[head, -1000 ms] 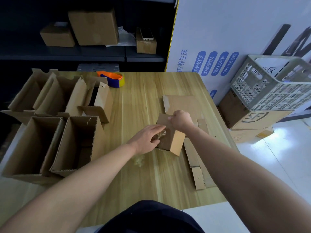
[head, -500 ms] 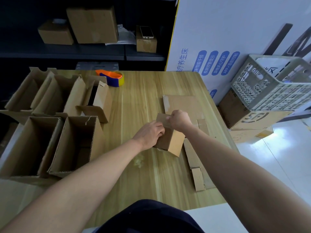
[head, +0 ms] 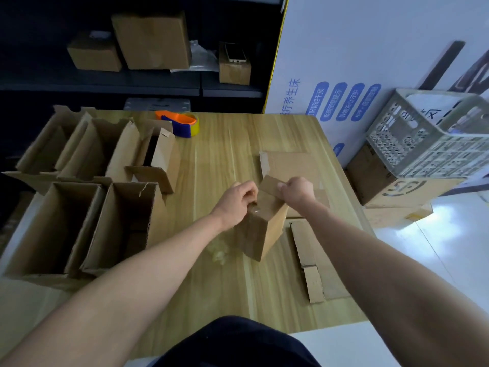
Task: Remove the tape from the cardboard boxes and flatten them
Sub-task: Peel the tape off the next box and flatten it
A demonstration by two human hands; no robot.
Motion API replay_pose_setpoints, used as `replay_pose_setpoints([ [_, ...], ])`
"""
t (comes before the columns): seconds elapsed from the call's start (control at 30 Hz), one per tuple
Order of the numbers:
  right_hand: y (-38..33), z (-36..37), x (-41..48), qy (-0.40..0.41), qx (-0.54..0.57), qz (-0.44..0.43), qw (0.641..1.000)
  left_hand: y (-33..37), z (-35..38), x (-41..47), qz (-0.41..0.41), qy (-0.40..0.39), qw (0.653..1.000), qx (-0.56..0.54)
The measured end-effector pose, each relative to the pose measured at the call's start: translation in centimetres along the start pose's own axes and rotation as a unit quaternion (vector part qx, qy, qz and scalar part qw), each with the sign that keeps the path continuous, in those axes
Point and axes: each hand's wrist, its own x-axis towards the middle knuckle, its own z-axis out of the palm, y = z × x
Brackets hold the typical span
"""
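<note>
Your small brown box [head: 264, 229] is matt cardboard. The clear tape strip [head: 252, 208] on it is glossy film, like the crumpled clear tape wad [head: 218, 252]. Your light wood-grain counter [head: 225, 160] is smooth with a slight sheen. The orange-and-blue tape dispenser [head: 180, 123] is shiny plastic, and the grey lattice crate [head: 423, 144] is dull plastic.
</note>
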Motion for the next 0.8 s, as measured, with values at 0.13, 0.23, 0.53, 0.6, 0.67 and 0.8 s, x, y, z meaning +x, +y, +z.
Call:
replay_pose_setpoints([
  [0.13,1.7,-0.7,0.2,0.042,0.027,0.059,0.997,0.4,-0.9,0.8,-0.060,-0.004,0.992,-0.112],
  [0.23,2.5,-0.8,-0.1,0.067,0.056,0.102,0.991,0.6,-1.2,1.1,-0.141,0.028,0.962,-0.234],
  [0.53,3.5,-0.3,-1.1,0.044,0.114,0.109,0.987,0.1,-1.8,0.7,-0.266,-0.017,0.944,-0.193],
  [0.6,3.5,-0.2,-1.7,0.013,0.068,0.086,0.994,0.1,-1.1,0.5,-0.258,0.023,0.953,-0.158],
  [0.67,3.2,-0.2,-2.2,0.010,-0.009,0.012,1.000,0.5,-0.8,0.5,-0.245,0.069,0.949,-0.185],
  [0.8,0.9,-0.4,-3.4,-0.130,-0.102,-0.187,0.968,1.9,-0.4,0.9,-0.235,0.101,0.934,-0.248],
])
